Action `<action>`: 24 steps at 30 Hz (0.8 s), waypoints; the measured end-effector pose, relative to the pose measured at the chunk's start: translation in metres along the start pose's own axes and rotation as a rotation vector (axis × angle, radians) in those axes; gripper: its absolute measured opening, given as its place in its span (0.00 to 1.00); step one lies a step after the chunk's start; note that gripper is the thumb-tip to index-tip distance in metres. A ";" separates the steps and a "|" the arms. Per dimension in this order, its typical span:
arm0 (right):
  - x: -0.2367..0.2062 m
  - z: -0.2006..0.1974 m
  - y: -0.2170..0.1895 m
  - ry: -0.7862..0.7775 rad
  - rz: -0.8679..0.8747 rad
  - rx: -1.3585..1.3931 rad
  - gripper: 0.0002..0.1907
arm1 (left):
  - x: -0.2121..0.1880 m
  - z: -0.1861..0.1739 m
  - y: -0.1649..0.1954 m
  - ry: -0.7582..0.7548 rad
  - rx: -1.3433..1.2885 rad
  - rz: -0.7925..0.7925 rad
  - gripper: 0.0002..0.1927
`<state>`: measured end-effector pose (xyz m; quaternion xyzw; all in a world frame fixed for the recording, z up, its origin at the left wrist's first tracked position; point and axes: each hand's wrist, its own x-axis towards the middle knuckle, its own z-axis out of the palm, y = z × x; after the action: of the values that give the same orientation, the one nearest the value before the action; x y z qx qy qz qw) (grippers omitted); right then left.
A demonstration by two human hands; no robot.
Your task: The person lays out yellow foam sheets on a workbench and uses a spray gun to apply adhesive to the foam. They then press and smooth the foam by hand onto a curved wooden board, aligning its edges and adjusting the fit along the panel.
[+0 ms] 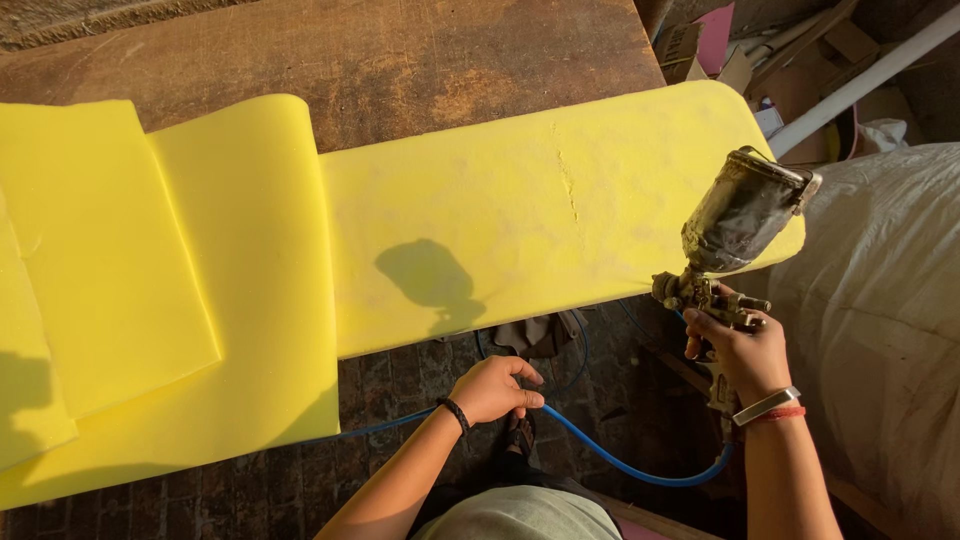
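Your right hand (742,352) grips a spray gun (728,262), its grimy metal cup (742,213) closed on top (contents not visible), held over the near right edge of a long yellow foam sheet (520,210). Your left hand (493,388) curls loosely around the blue hose (640,470). Overlapping foam pieces (180,280) lie left; a white sack (880,320) crowds the right.

- Foam sheets (520,210): bright yellow
- Hose (620,455): blue
- Spray gun (735,230): grimy grey-brown
- Table (400,60): worn brown
- Sack (890,300): white
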<state>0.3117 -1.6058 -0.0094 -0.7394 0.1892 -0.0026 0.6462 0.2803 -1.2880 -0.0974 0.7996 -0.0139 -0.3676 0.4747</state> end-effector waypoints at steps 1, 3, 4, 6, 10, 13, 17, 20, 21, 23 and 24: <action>0.003 -0.002 0.002 0.070 -0.043 -0.052 0.26 | 0.003 -0.002 0.000 0.010 0.001 -0.009 0.18; 0.013 -0.002 0.001 0.213 -0.138 -0.158 0.25 | 0.009 -0.004 0.001 0.029 0.007 -0.031 0.17; 0.022 -0.005 -0.004 0.207 -0.161 -0.110 0.24 | 0.012 -0.005 0.002 0.038 0.014 -0.048 0.17; 0.041 -0.011 -0.017 0.193 -0.205 -0.017 0.20 | 0.018 -0.006 0.006 0.053 -0.007 -0.061 0.16; 0.067 -0.025 -0.042 0.202 -0.307 0.099 0.21 | 0.029 0.001 0.023 0.069 -0.042 -0.021 0.15; 0.062 -0.041 -0.050 0.386 -0.324 -0.080 0.20 | 0.035 0.014 0.042 0.081 0.064 -0.001 0.15; 0.039 -0.070 -0.046 0.385 -0.083 -0.287 0.18 | 0.041 0.033 0.064 -0.026 0.128 0.001 0.15; 0.028 -0.080 -0.029 0.335 0.003 -0.279 0.20 | 0.040 0.043 0.070 -0.170 0.124 0.046 0.16; 0.029 -0.083 -0.025 0.325 0.005 -0.235 0.21 | 0.040 0.045 0.071 -0.160 0.133 0.024 0.16; 0.040 -0.086 -0.019 0.312 -0.098 -0.021 0.21 | 0.041 0.045 0.071 -0.131 0.148 -0.022 0.15; 0.045 -0.089 -0.019 0.304 -0.153 0.085 0.21 | 0.042 0.044 0.071 -0.121 0.130 -0.027 0.14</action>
<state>0.3371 -1.7018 0.0129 -0.7148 0.2277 -0.1717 0.6386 0.3077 -1.3762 -0.0791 0.8052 -0.0557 -0.4197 0.4152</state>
